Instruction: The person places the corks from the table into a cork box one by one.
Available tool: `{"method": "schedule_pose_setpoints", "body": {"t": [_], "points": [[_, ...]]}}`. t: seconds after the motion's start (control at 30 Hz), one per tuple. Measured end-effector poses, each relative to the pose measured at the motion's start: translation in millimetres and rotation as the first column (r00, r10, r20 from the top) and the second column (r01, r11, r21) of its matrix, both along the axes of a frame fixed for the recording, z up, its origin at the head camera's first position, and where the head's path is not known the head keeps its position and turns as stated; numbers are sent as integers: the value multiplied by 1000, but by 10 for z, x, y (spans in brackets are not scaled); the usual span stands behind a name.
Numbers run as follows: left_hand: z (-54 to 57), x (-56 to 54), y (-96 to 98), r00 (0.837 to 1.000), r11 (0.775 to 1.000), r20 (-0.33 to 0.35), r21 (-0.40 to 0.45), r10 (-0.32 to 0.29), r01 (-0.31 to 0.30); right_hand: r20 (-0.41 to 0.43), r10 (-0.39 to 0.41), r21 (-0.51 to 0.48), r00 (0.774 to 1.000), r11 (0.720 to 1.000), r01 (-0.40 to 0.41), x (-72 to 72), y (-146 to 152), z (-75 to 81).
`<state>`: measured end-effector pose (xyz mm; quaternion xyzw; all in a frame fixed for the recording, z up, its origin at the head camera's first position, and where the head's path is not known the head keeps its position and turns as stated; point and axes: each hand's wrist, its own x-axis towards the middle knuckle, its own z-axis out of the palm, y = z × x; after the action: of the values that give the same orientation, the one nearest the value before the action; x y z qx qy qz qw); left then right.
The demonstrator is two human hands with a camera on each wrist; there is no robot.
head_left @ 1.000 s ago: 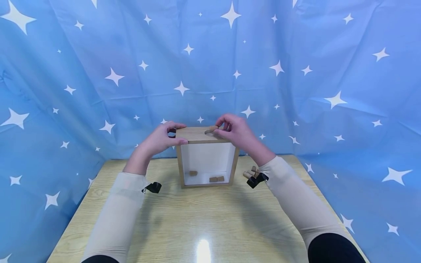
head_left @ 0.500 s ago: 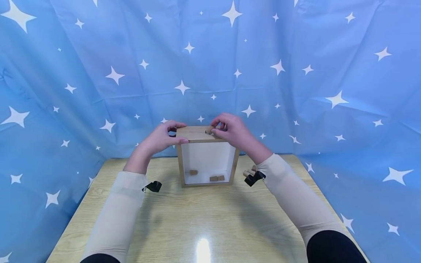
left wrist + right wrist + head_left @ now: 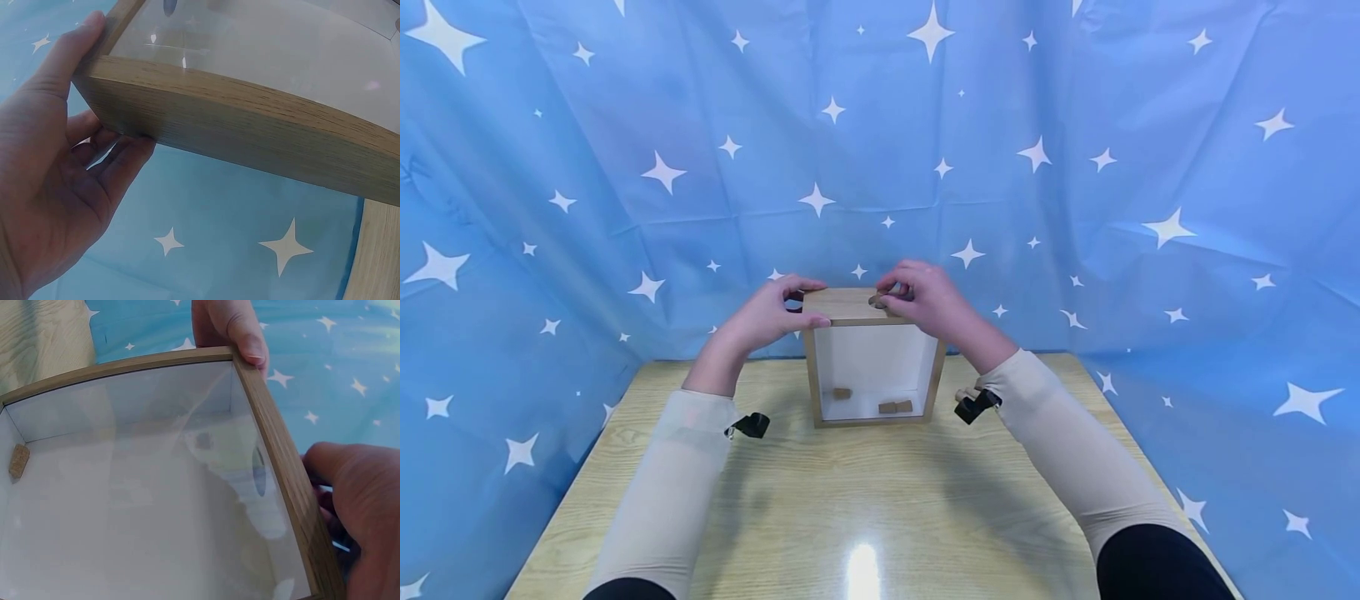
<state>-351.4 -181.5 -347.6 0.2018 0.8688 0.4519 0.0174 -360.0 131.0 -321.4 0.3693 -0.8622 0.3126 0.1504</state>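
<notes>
A wooden box frame [image 3: 874,423] with a clear front and white inside stands upright on the table. My left hand [image 3: 765,315] grips its upper left corner, thumb on the front edge and fingers behind, as the left wrist view also shows. At the round hole in the top panel [image 3: 842,304], my right hand [image 3: 925,293] pinches a cork [image 3: 879,297], largely hidden by the fingers. Inside the box, one cork [image 3: 842,393] lies at the left and two corks [image 3: 895,407] lie end to end at the right.
More corks [image 3: 964,392] lie on the wooden table [image 3: 820,500] to the right of the box, partly hidden by the right wrist's black camera [image 3: 977,407]. A blue star-patterned curtain [image 3: 880,150] hangs behind and at both sides.
My right hand has moved slightly left and tipped the cork from lying flat over the hole to pointing down into it. The left hand and the box stay put.
</notes>
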Motion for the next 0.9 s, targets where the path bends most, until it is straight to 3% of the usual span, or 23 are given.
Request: {"method": "schedule_pose_setpoints", "body": {"t": [0.5, 0.9], "points": [[-16, -2, 4, 1000, 1000, 0, 8, -9, 9, 11, 2, -86, 1000, 996, -1, 59, 88, -16], [-7, 1, 7, 1000, 1000, 10, 9, -3, 3, -68, -57, -210, 996, 977, 41, 210, 490, -103]]}}
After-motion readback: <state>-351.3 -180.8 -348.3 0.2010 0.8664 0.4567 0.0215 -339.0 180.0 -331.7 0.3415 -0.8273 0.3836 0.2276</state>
